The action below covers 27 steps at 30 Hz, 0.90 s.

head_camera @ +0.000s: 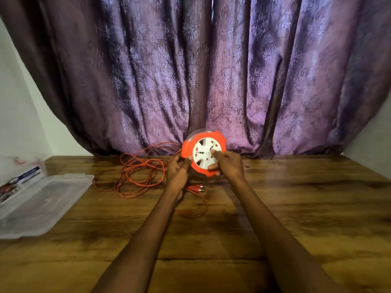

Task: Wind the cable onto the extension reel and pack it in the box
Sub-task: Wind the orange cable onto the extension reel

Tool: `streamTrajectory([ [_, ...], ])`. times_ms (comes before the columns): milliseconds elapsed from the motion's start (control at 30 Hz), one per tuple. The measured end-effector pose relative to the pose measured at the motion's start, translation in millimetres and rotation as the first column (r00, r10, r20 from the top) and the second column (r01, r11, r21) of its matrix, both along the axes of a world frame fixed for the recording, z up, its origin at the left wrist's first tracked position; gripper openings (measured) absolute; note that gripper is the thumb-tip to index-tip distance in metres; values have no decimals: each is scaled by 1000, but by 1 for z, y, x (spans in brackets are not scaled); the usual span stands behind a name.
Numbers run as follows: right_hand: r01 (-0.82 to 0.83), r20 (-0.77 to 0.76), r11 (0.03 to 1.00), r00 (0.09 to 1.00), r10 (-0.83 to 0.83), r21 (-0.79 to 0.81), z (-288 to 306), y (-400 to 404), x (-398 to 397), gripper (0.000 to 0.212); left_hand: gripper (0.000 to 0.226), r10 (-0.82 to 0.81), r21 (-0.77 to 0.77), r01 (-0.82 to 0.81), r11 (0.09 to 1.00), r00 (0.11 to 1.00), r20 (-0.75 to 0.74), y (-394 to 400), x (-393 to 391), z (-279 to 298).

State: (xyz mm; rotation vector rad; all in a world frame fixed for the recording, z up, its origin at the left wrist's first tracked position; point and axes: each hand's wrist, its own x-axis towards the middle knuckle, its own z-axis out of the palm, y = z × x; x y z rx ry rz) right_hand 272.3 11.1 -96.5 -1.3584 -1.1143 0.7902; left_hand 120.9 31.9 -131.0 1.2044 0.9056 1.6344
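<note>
An orange extension reel [203, 152] with a white socket face is tilted up toward me above the far middle of the table. My left hand [177, 173] grips its left rim. My right hand [227, 166] holds its lower right edge, with fingers curled onto the white face. A thin orange cable [137, 173] lies in loose loops on the table to the left of the reel. Its orange plug [195, 188] rests just below my left hand. A clear plastic box [36, 199] with its lid open sits at the left edge.
The wooden table [296, 208] runs back to a purple patterned curtain [211, 70] hanging close behind the reel. A printed card [19, 182] lies inside the box's lid. White walls flank both sides.
</note>
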Motion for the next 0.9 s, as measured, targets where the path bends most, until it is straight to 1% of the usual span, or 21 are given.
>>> streamTrajectory([
  [33, 75, 252, 996, 964, -86, 53, -1, 0, 5, 31, 24, -4, -18, 5, 1000, 1000, 26, 1, -4, 2],
  [67, 119, 474, 977, 859, -192, 180, -3, 0, 9, 24, 21, -14, -34, 17, 999, 998, 59, 2, -8, 4],
  [100, 57, 610, 940, 747, -264, 338, -6, 0, 12, 15, 18, -30, -53, 35, 998, 996, 87, 4, -12, 6],
  [133, -79, 702, 884, 641, -309, 461, -8, 0, 14, 16, 14, -38, -75, 47, 996, 993, 113, 4, -16, 7],
  [167, -236, 771, 820, 543, -333, 521, -8, 1, 16, 24, 9, -43, -94, 55, 994, 990, 132, 6, -19, 8],
  [200, -366, 824, 769, 445, -350, 524, -7, 3, 18, 31, 6, -46, -106, 61, 993, 989, 141, 7, -22, 8],
  [267, -505, 884, 725, 276, -377, 468, 2, 3, 19, 40, 6, -57, -116, 72, 991, 990, 132, 7, -26, 8],
  [333, -568, 928, 747, 86, -362, 344, 12, 4, 19, 50, 7, -81, -116, 97, 989, 987, 137, 9, -28, 7],
  [400, -558, 928, 794, -105, -357, 243, 17, 4, 17, 53, 15, -95, -119, 111, 987, 987, 131, 9, -27, 4],
  [467, -520, 881, 805, -188, -434, 286, 19, 5, 19, 44, 8, -85, -110, 96, 989, 991, 107, 7, -23, 3],
  [500, -490, 855, 802, -193, -481, 341, 20, 5, 19, 44, 9, -73, -112, 85, 990, 991, 109, 6, -19, 2],
  [567, -369, 854, 824, -132, -504, 429, 21, 5, 17, 52, 5, -83, -97, 95, 991, 989, 120, 3, -10, 1],
  [633, -159, 896, 887, -24, -443, 434, 22, 5, 9, 61, 27, -86, -74, 94, 993, 991, 104, 0, 0, -1],
  [667, -37, 909, 911, 83, -408, 412, 22, 5, 4, 62, 31, -79, -59, 86, 995, 992, 101, -2, 4, -2],
  [700, 82, 895, 927, 242, -375, 367, 22, 7, 0, 63, 33, -75, -41, 80, 996, 991, 109, -4, 8, -3],
  [733, 177, 827, 944, 455, -331, 280, 24, 8, -4, 62, 34, -71, -25, 74, 997, 991, 117, -4, 11, -6],
  [767, 205, 679, 965, 687, -259, 161, 29, 8, -8, 59, 35, -68, -9, 70, 998, 991, 118, -4, 13, -8],
  [800, 151, 473, 987, 867, -159, 54, 33, 7, -11, 57, 36, -64, 4, 64, 998, 991, 114, -6, 13, -8],
  [833, 63, 258, 998, 965, -57, -14, 35, 7, -13, 57, 37, -56, 17, 54, 998, 992, 112, -7, 14, -8],
  [867, -1, 95, 999, 995, 6, -47, 35, 9, -14, 56, 38, -45, 22, 43, 999, 992, 116, -6, 13, -8],
  [900, -37, 1, 998, 999, 38, -47, 34, 9, -15, 56, 37, -34, 26, 31, 999, 992, 123, -4, 12, -8],
])
